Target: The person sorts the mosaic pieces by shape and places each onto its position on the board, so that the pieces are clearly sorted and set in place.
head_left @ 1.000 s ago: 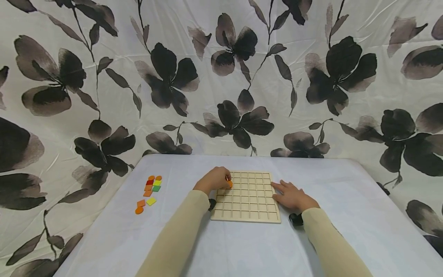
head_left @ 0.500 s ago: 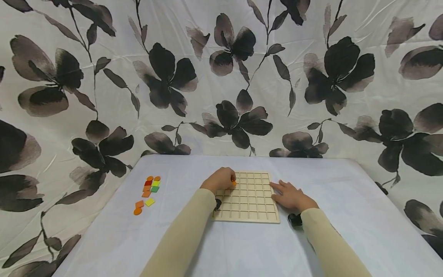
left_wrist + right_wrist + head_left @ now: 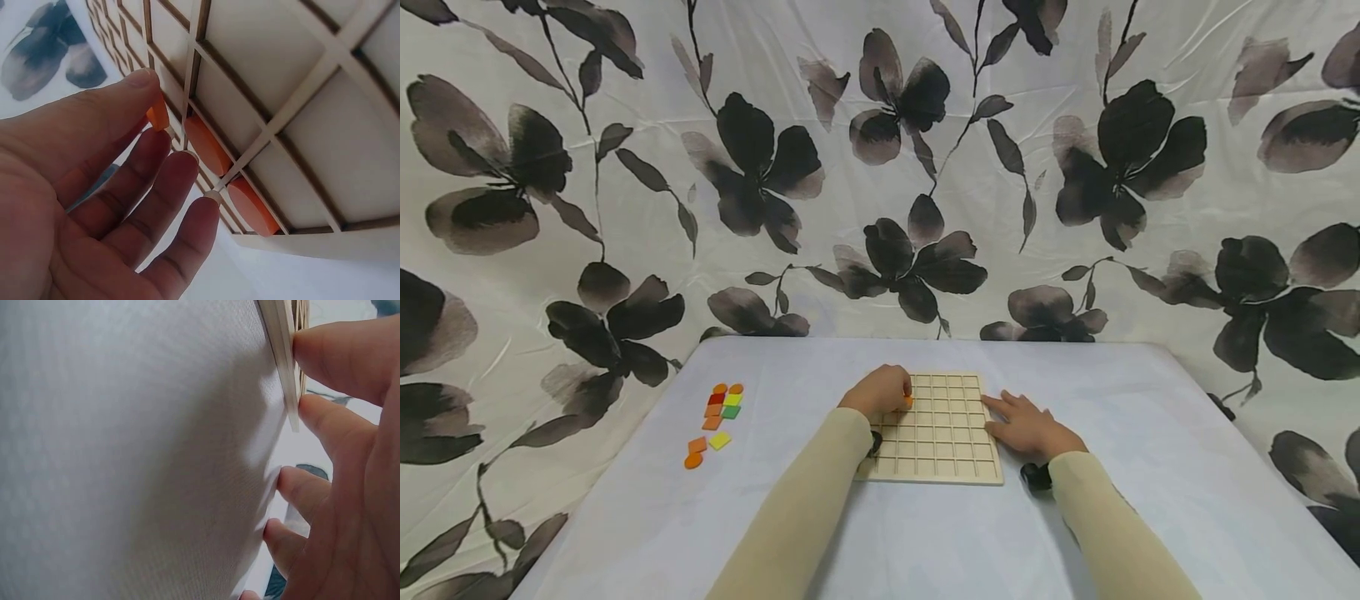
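Orange piece (image 3: 159, 115), pinched between thumb and fingertip of my left grip (image 3: 878, 390), stands over the upper left part of a wooden grid board (image 3: 947, 450). In the left wrist view its long visible edge runs nearly upright, with a narrow side turned to the lens; whether it touches a compartment I cannot tell. The board lies flat, near edge roughly square to me, its rows running left to right and its columns leading away.

My right grip (image 3: 1026, 425), fingers extended and clasping nothing, touches the board's right edge with two fingertips while others rest on the cloth.

The piece is plain, flat and bright orange; my thumb covers part of it, so its outline is unclear. Beside my fingers, an orange disc (image 3: 208, 147) and a second disc (image 3: 252, 208) sit in neighbouring compartments, a thin rib between them. The board is pale wood, ribs darker along their sides.

Well to the left, loose pieces (image 3: 720, 440) lie scattered on the counter (image 3: 1090, 375), squares and discs in orange, yellow, red and green. White cloth covers the surface. Behind it hangs a pale backdrop (image 3: 820, 292) printed with large dark flowers. Cream sleeves (image 3: 805, 500) cover my forearms, and a black device (image 3: 1036, 477) shows at my right wrist.
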{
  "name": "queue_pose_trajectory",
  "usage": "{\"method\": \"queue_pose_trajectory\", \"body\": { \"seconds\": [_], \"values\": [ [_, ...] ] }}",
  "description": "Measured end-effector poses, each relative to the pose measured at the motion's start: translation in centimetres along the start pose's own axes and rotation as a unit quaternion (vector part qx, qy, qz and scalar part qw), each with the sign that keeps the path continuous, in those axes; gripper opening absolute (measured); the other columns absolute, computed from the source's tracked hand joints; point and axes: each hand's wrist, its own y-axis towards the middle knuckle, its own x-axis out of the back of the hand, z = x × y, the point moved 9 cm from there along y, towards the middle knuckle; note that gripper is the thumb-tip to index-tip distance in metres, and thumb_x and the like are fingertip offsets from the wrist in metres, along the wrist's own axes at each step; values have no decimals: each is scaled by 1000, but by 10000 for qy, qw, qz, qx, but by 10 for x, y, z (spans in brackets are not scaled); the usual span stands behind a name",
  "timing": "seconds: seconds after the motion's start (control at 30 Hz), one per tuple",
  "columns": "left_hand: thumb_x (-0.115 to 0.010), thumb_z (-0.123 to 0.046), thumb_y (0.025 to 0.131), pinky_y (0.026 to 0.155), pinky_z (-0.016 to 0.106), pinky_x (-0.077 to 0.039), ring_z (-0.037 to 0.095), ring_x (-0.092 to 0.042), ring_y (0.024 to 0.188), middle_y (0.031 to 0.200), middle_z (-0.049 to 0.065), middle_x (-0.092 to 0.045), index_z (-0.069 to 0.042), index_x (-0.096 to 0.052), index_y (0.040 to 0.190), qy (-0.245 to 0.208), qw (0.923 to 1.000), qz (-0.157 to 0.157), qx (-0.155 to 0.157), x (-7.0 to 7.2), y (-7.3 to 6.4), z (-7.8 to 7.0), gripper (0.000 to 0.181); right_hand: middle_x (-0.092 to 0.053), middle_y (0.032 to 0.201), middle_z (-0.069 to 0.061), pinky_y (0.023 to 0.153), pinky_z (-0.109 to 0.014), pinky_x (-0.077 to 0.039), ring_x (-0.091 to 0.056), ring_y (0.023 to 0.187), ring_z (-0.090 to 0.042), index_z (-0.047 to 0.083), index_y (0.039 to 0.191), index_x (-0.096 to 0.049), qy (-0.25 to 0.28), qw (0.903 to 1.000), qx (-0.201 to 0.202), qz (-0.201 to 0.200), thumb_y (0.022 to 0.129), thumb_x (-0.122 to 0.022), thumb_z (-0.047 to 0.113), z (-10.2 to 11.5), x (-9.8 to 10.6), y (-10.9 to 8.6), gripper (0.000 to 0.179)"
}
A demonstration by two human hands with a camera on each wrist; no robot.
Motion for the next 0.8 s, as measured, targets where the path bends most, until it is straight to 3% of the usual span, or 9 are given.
{"method": "queue_pose_trajectory", "body": {
  "seconds": [0.37,0.8],
  "values": [
    [-72,-9,85,77,33,-49,16,-55,80,95,2,-67,-11,-70,95,-9,10000,64,24,-4,3,-1,10,-23,158,-20,107,-75,-11,-16,144,-50,24,151,-33,-3,10000,38,-41,99,-45,39,1,0,-1,56],
    [-71,-9,86,79,34,-49,15,-55,82,100,2,-68,-11,-71,100,84,9998,175,63,-6,3,-4,14,-24,158,-21,107,-75,-11,-17,144,-50,22,151,-34,-19,9999,85,-75,99,-44,41,2,1,-1,57]
  ]
}}
